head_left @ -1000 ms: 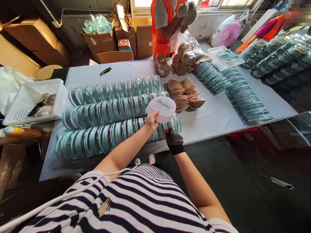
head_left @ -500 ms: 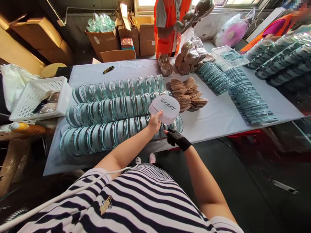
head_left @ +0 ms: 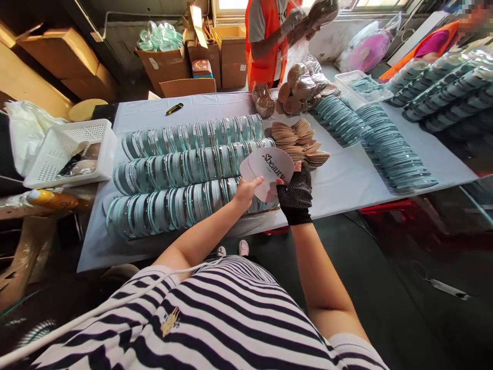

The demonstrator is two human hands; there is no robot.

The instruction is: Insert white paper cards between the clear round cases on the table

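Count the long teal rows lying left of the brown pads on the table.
3: the far row, the middle row and the near row, which is partly hidden behind the left hand and white cards. No further row seems hidden there.

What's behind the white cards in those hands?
Around the white cards, rows of round teal items and a cluster of tan pieces show behind. Whatever the cards, left hand and gloved right hand cover cannot be seen.

White-clothed tbl (head_left: 339, 177): rows of rnd teal pcs (head_left: 188, 163), fanned brn pcs (head_left: 287, 135), bagged brn pcs (head_left: 263, 101), ylw/blk cutter (head_left: 174, 109).
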